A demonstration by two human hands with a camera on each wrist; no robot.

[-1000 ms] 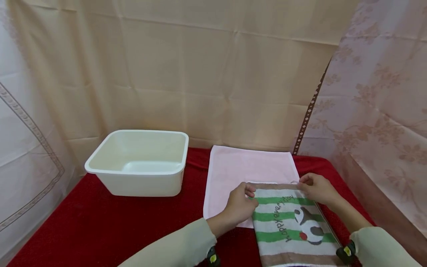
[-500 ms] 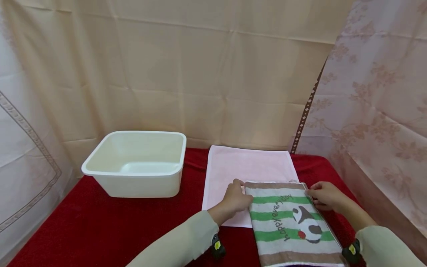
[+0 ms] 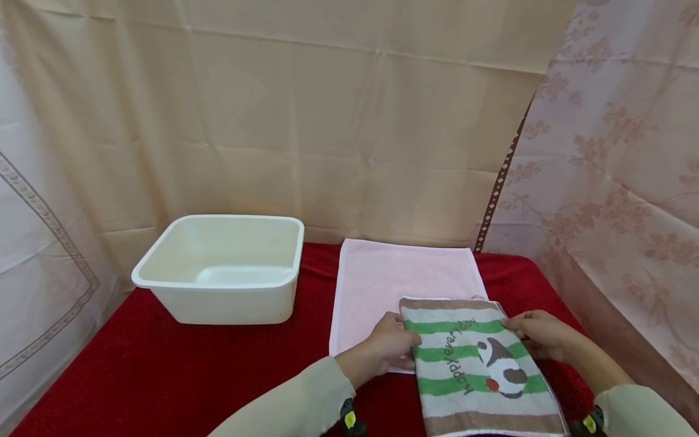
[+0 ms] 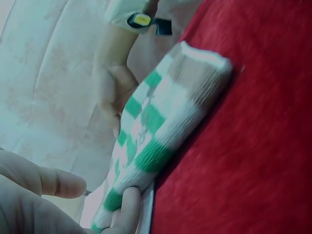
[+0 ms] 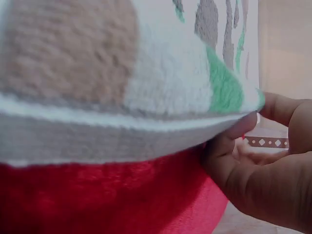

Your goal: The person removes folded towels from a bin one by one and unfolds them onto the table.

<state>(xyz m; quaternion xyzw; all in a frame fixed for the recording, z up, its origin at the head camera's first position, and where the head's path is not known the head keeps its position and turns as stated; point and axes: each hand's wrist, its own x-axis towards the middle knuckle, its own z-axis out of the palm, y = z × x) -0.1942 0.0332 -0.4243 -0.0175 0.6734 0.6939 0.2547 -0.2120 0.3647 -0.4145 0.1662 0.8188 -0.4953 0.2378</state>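
Note:
In the head view, a folded towel [image 3: 464, 364] with green and white stripes, brown end bands, a dog picture and lettering lies at the front right. My left hand [image 3: 384, 346] is at its left edge, thumb over the top face and fingers lower at the side. In the left wrist view, one finger [image 4: 129, 207] touches the towel's striped side. On the opposite edge, my right hand [image 3: 546, 334] pinches the towel between thumb and fingers, as the right wrist view also shows. That edge is raised above the red cloth there. Beneath the towel's far part lies a pale pink towel [image 3: 404, 267].
A cream plastic basin [image 3: 218, 303] stands at the back left of the table, which a red cloth [image 3: 164, 376] covers. Behind hangs a beige curtain [image 3: 273, 121], with patterned pale curtains [image 3: 628, 152] at the sides.
Both hands have slid from the striped towel's far corners toward me along its side edges. The left thumb now overlaps its top face. The towel has stayed nearly in place.

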